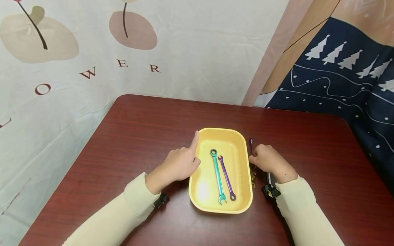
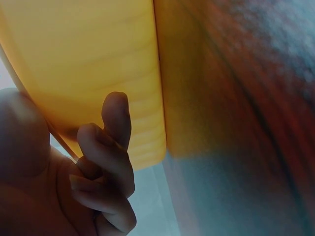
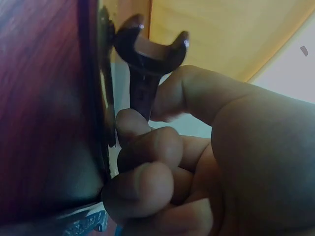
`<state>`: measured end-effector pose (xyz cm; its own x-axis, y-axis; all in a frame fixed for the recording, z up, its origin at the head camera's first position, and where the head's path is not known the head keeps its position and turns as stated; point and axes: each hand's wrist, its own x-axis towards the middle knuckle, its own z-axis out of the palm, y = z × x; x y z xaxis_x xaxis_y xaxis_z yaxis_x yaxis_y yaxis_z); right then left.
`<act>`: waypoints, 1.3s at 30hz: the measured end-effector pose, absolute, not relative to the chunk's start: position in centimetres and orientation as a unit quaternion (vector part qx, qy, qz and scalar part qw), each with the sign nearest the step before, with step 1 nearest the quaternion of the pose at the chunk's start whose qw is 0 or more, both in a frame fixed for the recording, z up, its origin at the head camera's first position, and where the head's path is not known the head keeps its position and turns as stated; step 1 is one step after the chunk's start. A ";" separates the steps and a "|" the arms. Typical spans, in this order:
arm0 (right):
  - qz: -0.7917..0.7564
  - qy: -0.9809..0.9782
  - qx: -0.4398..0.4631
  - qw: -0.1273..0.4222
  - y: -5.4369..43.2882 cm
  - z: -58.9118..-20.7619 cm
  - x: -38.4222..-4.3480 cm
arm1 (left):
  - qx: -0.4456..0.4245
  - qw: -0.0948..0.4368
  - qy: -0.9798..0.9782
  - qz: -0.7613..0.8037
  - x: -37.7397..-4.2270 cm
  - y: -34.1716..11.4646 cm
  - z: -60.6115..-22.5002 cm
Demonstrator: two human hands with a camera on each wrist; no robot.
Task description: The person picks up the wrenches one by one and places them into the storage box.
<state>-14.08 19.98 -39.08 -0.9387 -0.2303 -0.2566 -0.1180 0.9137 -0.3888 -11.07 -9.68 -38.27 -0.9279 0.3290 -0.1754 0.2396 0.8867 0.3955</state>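
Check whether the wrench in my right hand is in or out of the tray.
Out: the right hand pinches the wrench beside the yellow tray, outside its wall.

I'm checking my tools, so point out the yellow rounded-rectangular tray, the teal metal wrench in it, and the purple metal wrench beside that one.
Yellow rounded-rectangular tray (image 1: 235, 163): head view, bare inner floor.
Teal metal wrench (image 1: 218, 176): head view, middle of shaft.
Purple metal wrench (image 1: 226, 177): head view, middle of shaft.

A teal metal wrench (image 1: 218, 176) is lying left of a slim purple metal wrench (image 1: 227, 178) in a yellow rounded-rectangular plastic tray (image 1: 240, 153), on a red-brown wood-grained table (image 1: 138, 136).
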 end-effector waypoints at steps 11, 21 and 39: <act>-0.191 0.966 -0.093 0.147 20.1 -39.2 -14.1 | 0.147 0.119 0.964 0.188 -11.0 -9.7 -38.3; -0.186 0.972 -0.090 0.110 19.9 -38.9 -14.0 | 0.146 0.122 0.964 0.188 -11.0 -9.7 -38.3; -0.209 0.973 -0.089 0.040 19.0 -36.9 -13.1 | 0.149 0.120 0.964 0.187 -11.0 -9.7 -38.2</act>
